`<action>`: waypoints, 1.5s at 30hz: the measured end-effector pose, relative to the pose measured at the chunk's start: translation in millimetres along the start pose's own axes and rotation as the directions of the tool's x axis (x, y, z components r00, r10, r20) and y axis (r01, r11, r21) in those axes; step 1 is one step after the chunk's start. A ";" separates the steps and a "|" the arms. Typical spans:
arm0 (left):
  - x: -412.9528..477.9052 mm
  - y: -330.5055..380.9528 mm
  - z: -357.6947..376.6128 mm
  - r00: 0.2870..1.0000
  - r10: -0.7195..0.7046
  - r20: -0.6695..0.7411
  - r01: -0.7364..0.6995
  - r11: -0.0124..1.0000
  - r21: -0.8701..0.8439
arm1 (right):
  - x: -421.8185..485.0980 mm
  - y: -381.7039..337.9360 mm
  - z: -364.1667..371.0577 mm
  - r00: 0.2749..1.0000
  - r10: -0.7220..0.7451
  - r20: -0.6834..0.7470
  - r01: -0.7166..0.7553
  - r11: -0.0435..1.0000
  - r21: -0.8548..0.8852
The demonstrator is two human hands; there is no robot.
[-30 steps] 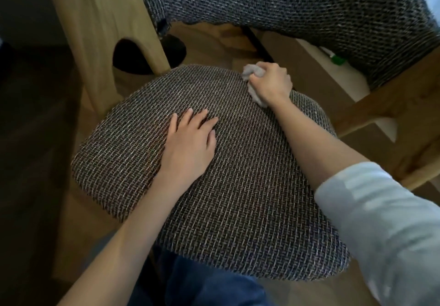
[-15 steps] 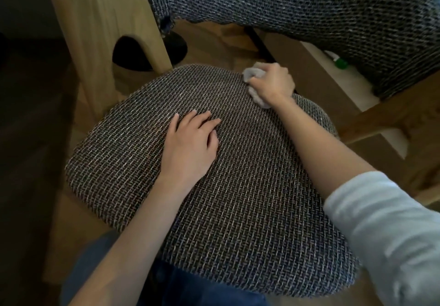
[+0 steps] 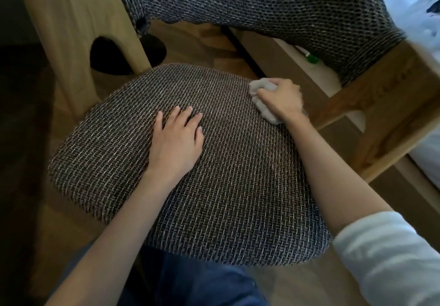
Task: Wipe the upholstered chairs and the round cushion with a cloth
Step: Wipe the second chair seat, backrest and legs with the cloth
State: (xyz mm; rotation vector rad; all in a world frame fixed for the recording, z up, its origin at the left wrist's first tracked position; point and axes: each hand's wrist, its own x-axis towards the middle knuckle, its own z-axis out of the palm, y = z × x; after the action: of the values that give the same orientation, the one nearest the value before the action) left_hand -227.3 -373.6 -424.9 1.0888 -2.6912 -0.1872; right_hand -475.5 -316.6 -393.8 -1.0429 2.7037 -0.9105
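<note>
1. Here, the right hand [image 3: 283,99] grips a balled cloth [image 3: 262,86] at the seat's [image 3: 238,186] far right edge.
2. Left hand [image 3: 176,143] lies flat mid-seat, fingers [image 3: 176,118] slightly spread.
3. A gap separates seat from backrest [image 3: 262,0].

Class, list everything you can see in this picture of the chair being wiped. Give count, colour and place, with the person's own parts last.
seat cushion: one, dark grey weave, centre
backrest: one, same dark weave, across the top
wooden chair frame: one, light wood, post at left, arm at right
cloth: one, pale grey, bunched at the seat's far right edge
small green object: one, green, behind the chair, too small to identify
round base: one, black, on the floor behind the left post
floor: brown wood, under the chair
jeans: blue, bottom edge
sleeve: one, white, right arm
left hand: one, flat on the seat
right hand: one, grips the cloth
</note>
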 end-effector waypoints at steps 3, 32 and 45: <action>-0.7 1.3 -0.8 1.000 0.000 0.004 0.000 1.000 -0.002 | -25.3 -29.9 16.0 0.978 -0.174 0.118 0.173 0.985 0.015; -15.3 0.9 -4.1 0.999 0.028 0.025 -0.027 0.999 -0.042 | -158.7 -18.8 -10.6 0.867 -0.499 0.002 0.495 0.859 -0.135; -26.5 2.0 -7.5 0.999 0.042 0.035 -0.041 0.999 -0.031 | -78.6 27.6 -37.2 0.980 -0.041 -0.197 0.023 0.996 -0.091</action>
State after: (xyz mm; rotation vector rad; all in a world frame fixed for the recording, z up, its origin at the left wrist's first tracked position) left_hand -208.2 -353.9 -421.6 1.0299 -2.7304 -0.2413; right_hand -442.8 -231.6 -388.1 -1.0685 2.9228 -0.9561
